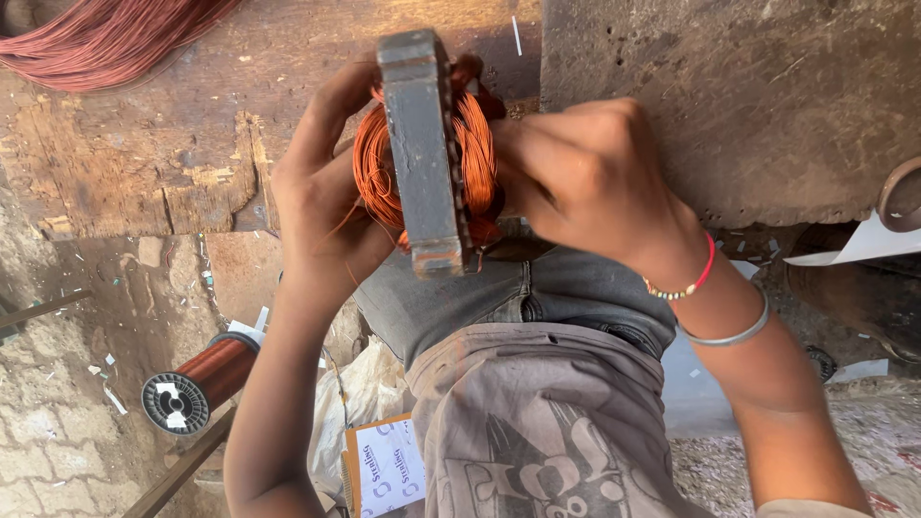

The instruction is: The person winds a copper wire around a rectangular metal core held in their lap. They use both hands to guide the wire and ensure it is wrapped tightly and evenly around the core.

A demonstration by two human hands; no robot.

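Stator (422, 153), one, with copper windings (369, 168), clamped between left hand (317, 192) and right hand (585, 173); one spool (197, 384) below.

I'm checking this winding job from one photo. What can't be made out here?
Head view only:
- Stator core: seen edge-on, so its bore and slots are hidden.
- Left hand fingertips: behind the copper winding.
- Right hand fingers: curled out of sight.
- Loose wire bundle: cut off by the top edge.

Matt grey metal stator (420, 144), glossy copper windings (369, 173)
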